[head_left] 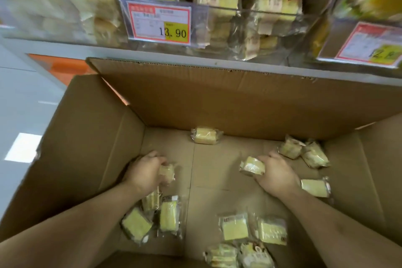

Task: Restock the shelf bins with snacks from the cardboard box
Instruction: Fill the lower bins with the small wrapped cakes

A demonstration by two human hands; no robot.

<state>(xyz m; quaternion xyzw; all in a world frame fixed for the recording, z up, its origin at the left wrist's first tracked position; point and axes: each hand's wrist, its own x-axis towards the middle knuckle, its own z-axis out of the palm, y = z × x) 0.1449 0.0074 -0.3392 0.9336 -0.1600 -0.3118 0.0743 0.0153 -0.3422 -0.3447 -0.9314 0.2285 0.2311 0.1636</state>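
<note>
Both my hands are down inside a large open cardboard box (91,137). My left hand (144,173) grips a wrapped yellow cake snack (167,172) near the box's left wall. My right hand (277,175) grips another wrapped cake snack (252,166) at the middle right. Several more wrapped cakes lie loose on the box floor: one at the far wall (205,135), a pair at the far right (304,153), one beside my right wrist (315,187), others near the front (235,226). Above stands a clear shelf bin (217,10) holding the same cakes.
A price tag reading 13.90 (159,23) hangs on the bin's front. Neighbouring clear bins stand to the left (54,6) and right (369,6), the right one with its own price tag (369,43). The box's rear flap (217,85) leans against the shelf edge. Grey floor lies left.
</note>
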